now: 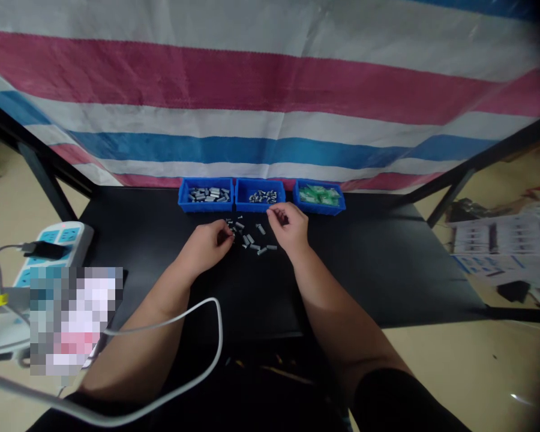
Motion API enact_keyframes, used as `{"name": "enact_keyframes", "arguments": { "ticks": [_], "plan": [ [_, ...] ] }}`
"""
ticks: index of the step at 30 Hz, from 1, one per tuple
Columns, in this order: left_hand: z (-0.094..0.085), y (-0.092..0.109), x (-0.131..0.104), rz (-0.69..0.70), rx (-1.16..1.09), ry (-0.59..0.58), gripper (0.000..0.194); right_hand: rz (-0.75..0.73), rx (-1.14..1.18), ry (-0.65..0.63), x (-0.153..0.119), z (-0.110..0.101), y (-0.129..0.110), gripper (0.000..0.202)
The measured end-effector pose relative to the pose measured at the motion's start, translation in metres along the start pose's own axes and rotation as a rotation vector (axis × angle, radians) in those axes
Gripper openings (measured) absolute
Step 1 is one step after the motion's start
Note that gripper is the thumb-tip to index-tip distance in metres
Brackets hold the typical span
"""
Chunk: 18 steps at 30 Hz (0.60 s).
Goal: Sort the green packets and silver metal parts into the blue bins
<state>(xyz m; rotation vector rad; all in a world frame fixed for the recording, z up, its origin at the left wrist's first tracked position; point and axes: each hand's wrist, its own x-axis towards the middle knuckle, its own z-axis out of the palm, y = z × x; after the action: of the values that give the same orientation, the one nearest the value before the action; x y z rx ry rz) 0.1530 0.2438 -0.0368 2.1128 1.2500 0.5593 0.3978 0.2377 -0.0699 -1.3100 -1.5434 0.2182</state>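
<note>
My left hand [208, 245] is curled in a pinch at the left side of a loose scatter of small metal parts [251, 240] on the black table. What sits between its fingertips is too small to make out. The scatter holds several silver cylinders and a few tiny screws [240, 217]. My right hand [291, 228] is pinched too, just in front of the middle blue bin [247, 207], which holds small shiny screw-like parts [264, 197]. Anything in the right fingertips is hidden or too small to name.
The left blue bin [198, 207] holds silver cylinders; the right blue bin [324, 210] holds green-tinted packets [318, 195]. A power strip [78, 237], a blurred-out device [78, 318] and a white cable [219, 336] lie at left. A striped sheet [270, 84] hangs behind.
</note>
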Motion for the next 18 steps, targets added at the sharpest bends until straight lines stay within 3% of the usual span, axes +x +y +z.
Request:
{"name": "enact_keyframes", "arguments": {
  "ticks": [3,7,12,18],
  "plan": [
    [0.000,0.000,0.000,0.011,0.006,0.020,0.007,-0.054,0.012,0.098,0.003,0.001,-0.002,0.024],
    [-0.001,0.001,0.001,0.015,-0.022,0.012,0.008,-0.090,-0.034,0.004,0.005,0.003,-0.001,0.044],
    [-0.002,0.003,0.002,0.039,-0.033,0.025,0.009,-0.108,-0.071,-0.016,0.003,-0.001,-0.005,0.023],
    [0.002,0.003,0.000,0.037,-0.188,0.063,0.018,-0.140,0.035,-0.201,-0.006,-0.005,-0.013,0.015]
  ]
}}
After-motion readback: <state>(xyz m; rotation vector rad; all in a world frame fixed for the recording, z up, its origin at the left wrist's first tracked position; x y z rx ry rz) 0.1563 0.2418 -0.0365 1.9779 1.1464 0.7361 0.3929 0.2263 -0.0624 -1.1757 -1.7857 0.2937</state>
